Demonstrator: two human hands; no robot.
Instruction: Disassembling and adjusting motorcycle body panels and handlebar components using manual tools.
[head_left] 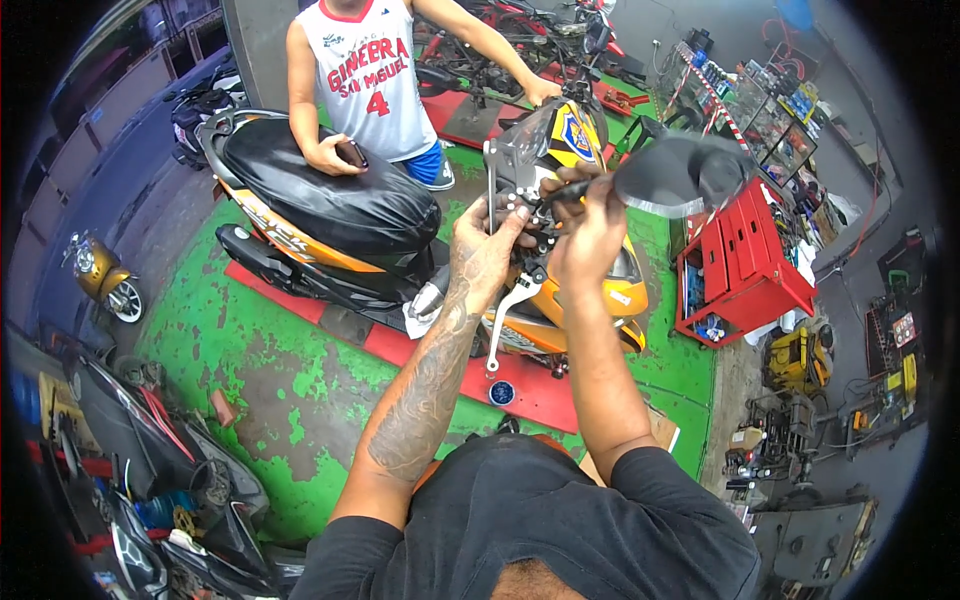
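Note:
An orange-and-black scooter (pixel 385 265) stands across in front of me, its front to the right. My left hand (pixel 487 240) has its fingers closed at the middle of the handlebar, beside an upright silver lever (pixel 491 185); the exact part it grips is hidden. My right hand (pixel 590 235) is closed round the dark stem of a side mirror (pixel 655 180), whose head is smeared by motion. Below my hands a white brake lever (pixel 512 308) points toward me. A small round container (pixel 501 392) with dark contents sits on the red platform (pixel 540 400).
Across the scooter a person in a white sleeveless jersey (pixel 365 75) holds a phone (pixel 352 153) over the seat, the other hand near the scooter's front. A red tool cabinet (pixel 735 255) stands right. Motorcycles (pixel 150 420) stand at lower left, a gold scooter (pixel 100 275) farther left.

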